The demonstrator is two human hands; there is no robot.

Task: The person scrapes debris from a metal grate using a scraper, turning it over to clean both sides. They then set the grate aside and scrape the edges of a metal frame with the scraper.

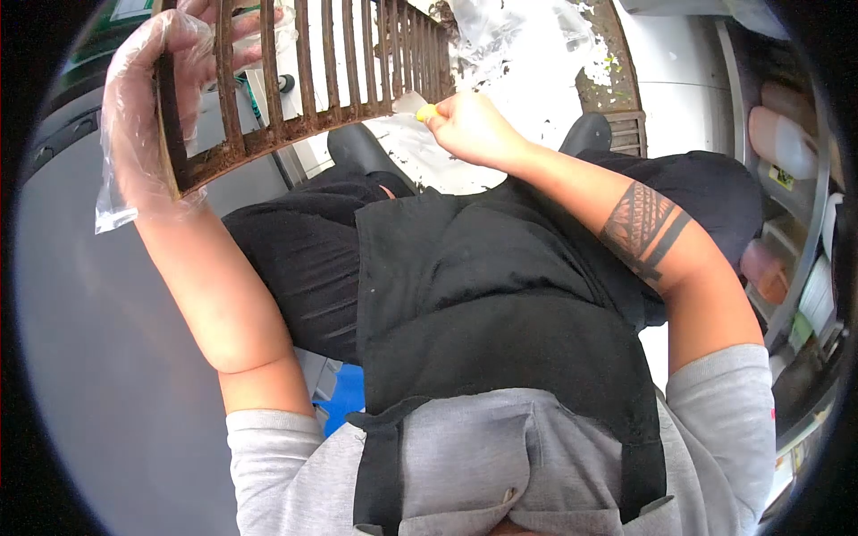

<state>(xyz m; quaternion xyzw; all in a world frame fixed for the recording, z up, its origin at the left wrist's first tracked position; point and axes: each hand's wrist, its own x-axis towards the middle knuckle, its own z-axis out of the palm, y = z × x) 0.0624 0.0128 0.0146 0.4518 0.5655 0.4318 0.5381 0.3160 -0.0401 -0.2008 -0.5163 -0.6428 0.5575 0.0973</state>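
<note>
A long, rusty slatted metal grate (295,131) stands tilted in front of me, its near end at the left. My left hand (170,80), in a loose clear plastic glove, is wrapped round that end, with fingers reaching past the bars. My right hand (480,131) is bare and closed on the yellow handle of a scraper (425,113). The scraper's flat, pale blade meets the lower rail of the grate in this view. Brown, crusty residue coats the bars and the rail.
Crumpled clear plastic (527,36) and dark flakes cover the white floor. Another dirty slatted piece (627,134) lies beyond my right boot (587,134). My left boot (357,147) is under the grate. A grey surface (98,313) fills the left; a loaded shelf (786,214) stands right.
</note>
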